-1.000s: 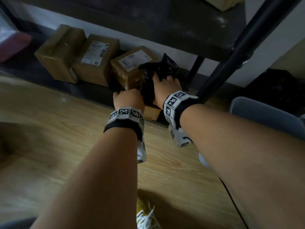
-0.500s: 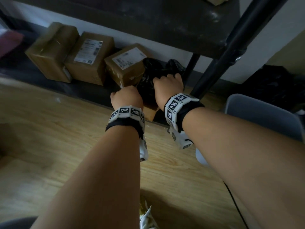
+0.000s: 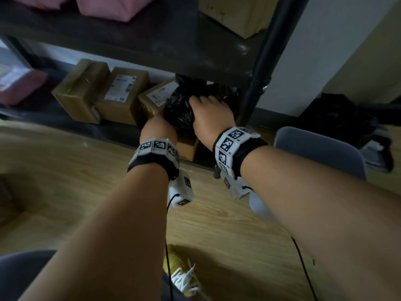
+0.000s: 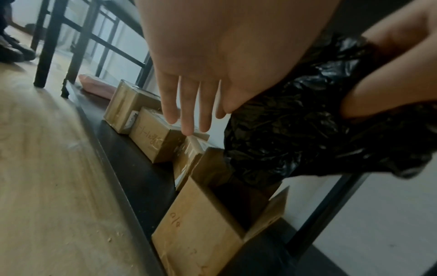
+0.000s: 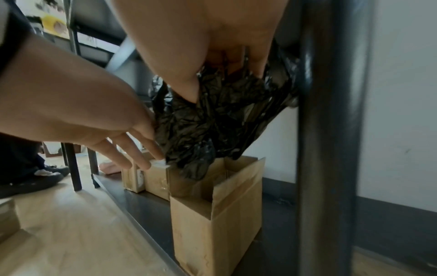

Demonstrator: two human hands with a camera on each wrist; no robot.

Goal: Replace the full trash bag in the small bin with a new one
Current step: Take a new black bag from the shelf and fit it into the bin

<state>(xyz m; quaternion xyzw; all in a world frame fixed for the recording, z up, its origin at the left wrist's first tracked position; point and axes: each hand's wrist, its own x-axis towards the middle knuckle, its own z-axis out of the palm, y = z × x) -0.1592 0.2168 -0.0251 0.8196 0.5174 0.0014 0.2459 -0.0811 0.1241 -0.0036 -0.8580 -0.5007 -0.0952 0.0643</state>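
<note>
Right hand: the right hand [image 3: 211,118] has its fingers curled down into a crumpled black trash bag [image 3: 180,109], gripping a bunch of the plastic just under the upper shelf board [image 3: 152,46].
Left hand: the left hand [image 4: 189,78] lies with straight, relaxed fingers [image 4: 187,112] spread beside the bag's left side; the right wrist view shows its fingertips [image 5: 146,160] at the plastic's edge, holding nothing.
Trash bag: black, wrinkled, lifted in a loose bundle [image 5: 212,121] above an open cardboard box [image 5: 212,214], its lower end hanging into the box's mouth.
Open box: it stands upright on the low dark shelf [image 5: 132,188], flaps up, just left of the black shelf post [image 5: 328,149]. Its inside is dark; what else it holds I cannot tell.
Sealed boxes: three taped cardboard boxes [image 3: 121,94] sit in a row on the same low shelf to the left of the open one, two with white labels on top.
Pink parcels: one pink package [image 3: 19,85] lies at the far left of the low shelf; more pink packages [image 3: 112,5] rest on the upper board.
Floor: light wood floor [image 3: 65,170] on the near side of the shelf.
Right side: a grey bin rim [image 3: 321,148] shows behind the right forearm, and a dark heap [image 3: 338,118] lies near the wall beyond it.
Near edge: a yellow shoe [image 3: 182,272] with white laces.
</note>
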